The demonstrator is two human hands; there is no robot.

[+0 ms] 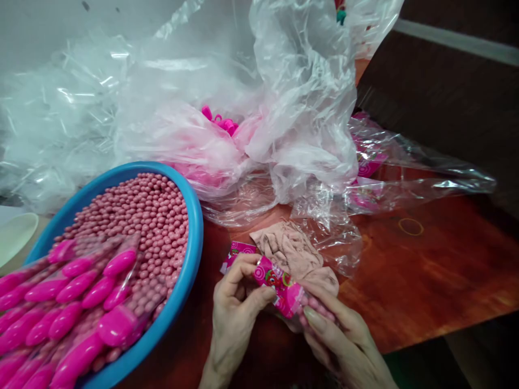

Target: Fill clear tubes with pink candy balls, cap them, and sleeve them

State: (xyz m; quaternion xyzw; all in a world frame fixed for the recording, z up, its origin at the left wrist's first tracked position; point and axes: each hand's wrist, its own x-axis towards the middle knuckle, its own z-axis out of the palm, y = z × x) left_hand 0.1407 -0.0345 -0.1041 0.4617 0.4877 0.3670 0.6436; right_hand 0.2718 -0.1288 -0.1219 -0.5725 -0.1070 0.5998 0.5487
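Observation:
My left hand (239, 313) pinches one end of a pink printed label (272, 278) with strawberry pictures, thumb on top. The fingers of my right hand (346, 332) are closed round a clear tube or bag of pink candy balls (320, 308) at the label's other end. Whether the label is wrapped round the tube or only lies against it, I cannot tell. Just beyond my hands lie a crumpled beige cloth (290, 246) and another pink label (240, 248). To the left, a blue basin (197, 232) holds loose pink candy balls (154, 210) and several filled clear tubes with bright pink caps (77, 289).
Large clear plastic bags (300, 97) spread across the back, one with small bright pink pieces (225, 125) inside. More pink labels (368, 162) sit under clear film at the right. A thin ring (411, 227) rests on the reddish-brown table (438, 270). A pale bowl (16, 237) is at far left.

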